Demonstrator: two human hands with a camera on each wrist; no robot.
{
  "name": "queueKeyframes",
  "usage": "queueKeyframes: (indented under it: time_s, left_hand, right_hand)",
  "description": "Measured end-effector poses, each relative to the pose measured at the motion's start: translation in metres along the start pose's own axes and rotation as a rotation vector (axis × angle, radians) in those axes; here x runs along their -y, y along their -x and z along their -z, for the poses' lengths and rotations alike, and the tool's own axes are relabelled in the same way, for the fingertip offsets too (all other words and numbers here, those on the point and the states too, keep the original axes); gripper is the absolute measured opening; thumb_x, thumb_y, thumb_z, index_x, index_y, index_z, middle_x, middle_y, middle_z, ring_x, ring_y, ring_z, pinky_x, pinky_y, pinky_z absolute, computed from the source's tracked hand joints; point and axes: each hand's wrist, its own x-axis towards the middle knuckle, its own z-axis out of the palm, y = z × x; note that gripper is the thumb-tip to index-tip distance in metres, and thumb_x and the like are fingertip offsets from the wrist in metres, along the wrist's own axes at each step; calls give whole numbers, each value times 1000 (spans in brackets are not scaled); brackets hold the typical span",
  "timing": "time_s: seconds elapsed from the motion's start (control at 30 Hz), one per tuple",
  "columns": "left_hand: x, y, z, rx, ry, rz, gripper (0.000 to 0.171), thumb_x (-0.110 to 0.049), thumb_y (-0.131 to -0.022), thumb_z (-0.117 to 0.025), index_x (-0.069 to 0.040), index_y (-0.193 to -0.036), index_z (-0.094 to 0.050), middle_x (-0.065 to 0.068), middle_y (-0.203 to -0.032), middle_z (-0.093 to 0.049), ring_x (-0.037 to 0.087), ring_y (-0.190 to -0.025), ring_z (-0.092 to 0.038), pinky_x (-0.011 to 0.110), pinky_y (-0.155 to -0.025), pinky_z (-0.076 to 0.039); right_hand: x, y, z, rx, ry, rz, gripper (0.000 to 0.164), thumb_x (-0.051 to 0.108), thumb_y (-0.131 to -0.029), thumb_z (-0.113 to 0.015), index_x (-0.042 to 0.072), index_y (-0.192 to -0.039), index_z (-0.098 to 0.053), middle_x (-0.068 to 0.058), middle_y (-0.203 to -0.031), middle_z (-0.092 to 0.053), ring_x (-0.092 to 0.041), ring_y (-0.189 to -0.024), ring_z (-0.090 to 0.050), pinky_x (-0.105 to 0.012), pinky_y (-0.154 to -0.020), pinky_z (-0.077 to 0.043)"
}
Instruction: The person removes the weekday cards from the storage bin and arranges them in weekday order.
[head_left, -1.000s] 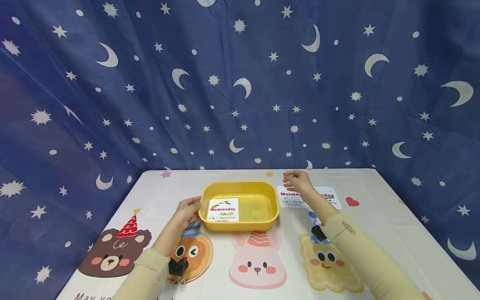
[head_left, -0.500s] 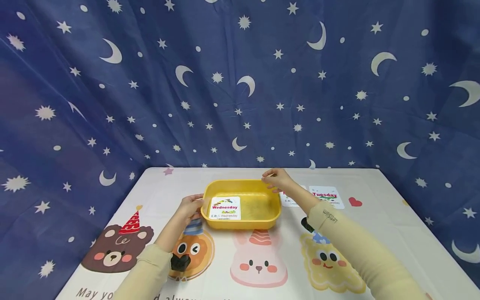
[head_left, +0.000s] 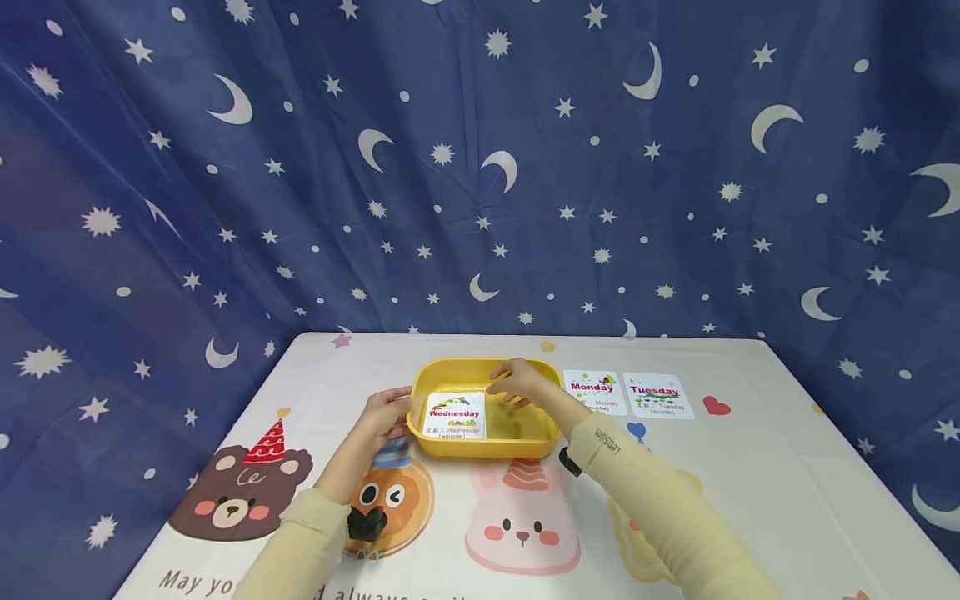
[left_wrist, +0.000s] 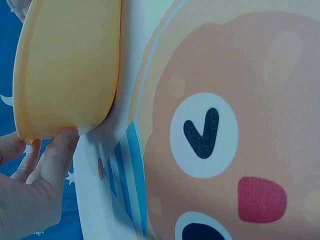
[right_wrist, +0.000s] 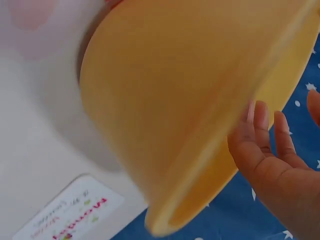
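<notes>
Wednesday card [head_left: 454, 415] in a yellow tray [head_left: 487, 448]

The Wednesday card is white and nearly square, with rounded corners. A bold red word, "Wednesday", crosses its middle; a small coloured picture sits above it, and smaller dark print runs below. The card lies face up inside the yellow tray, in the left half, with its lettering upright as seen from the head camera.

The yellow tray is oblong, with rounded corners and raised walls. It stands on the patterned tablecloth [head_left: 750, 467]. The right half of its floor shows faint dark marks.

Left hand [head_left: 386, 411]: thumb and fingers hold the left end of the tray at its rim and outer wall.

Right hand [head_left: 521, 382]: over the right half of the tray, fingers loosely bent and spread, thumb apart. The fingertips are near the right edge of the card; contact cannot be told.

To the right of the tray, the Monday card [head_left: 595, 392] and the Tuesday card [head_left: 658, 396] lie side by side, slightly apart
</notes>
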Motion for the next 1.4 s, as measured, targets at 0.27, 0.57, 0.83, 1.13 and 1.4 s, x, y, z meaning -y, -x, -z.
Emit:
queueKeyframes:
  time_s: [0.27, 0.57, 0.83, 1.13, 1.4]
  left_hand:
    - [0, 0, -1, 6, -17, -2, 42, -6, -97, -45, 2, -138, -42, 27, -133, -48, 14, -80, -62, 20, -62, -54]
    - [-2, 2, 0, 7, -24, -11, 42, -6, -96, -46, 2, -138, -42, 27, -134, -47, 12, -80, -62, 22, -64, -55]
    - [-1, 1, 0, 0, 7, 0, 42, -6, -96, -48, 2, -137, -43, 27, -133, -48, 14, -81, -63, 24, -67, -57]
    - [0, -1, 1, -7, 2, 4, 41, -7, -96, -48, 0, -136, -45, 25, -132, -49, 13, -79, -62, 20, -61, -54]
    - [2, -2, 2, 1, -8, -5, 41, -7, -96, -47, 0, -137, -44, 25, -133, -48, 12, -79, -61, 20, -61, -54]
  right_hand:
    - [-5, -11, -16, -38, -49, -30, 38, 8, -87, -65, -2, -122, -53, -9, -95, -55, -24, -81, -55, -42, -78, -55]
    - [-13, -23, -36, -90, -69, -16, 41, -1, -82, -67, -6, -119, -50, -2, -70, -37, -12, -52, -28, -27, -52, -34]
    - [-71, -103, -55, -173, 70, -30, 70, 14, -65, -86, -2, -122, -49, -17, -103, -55, -19, -50, -40, -32, -48, -43]
    - [-54, -77, -51, -104, 89, -27, 69, 15, -69, -85, 0, -125, -47, -22, -132, -47, -24, -74, -49, -35, -66, -49]
    - [-54, -74, -53, -102, 267, 38, 67, 24, -59, -90, 11, -109, -47, -35, -138, -31, -38, -106, -48, -39, -84, -50]
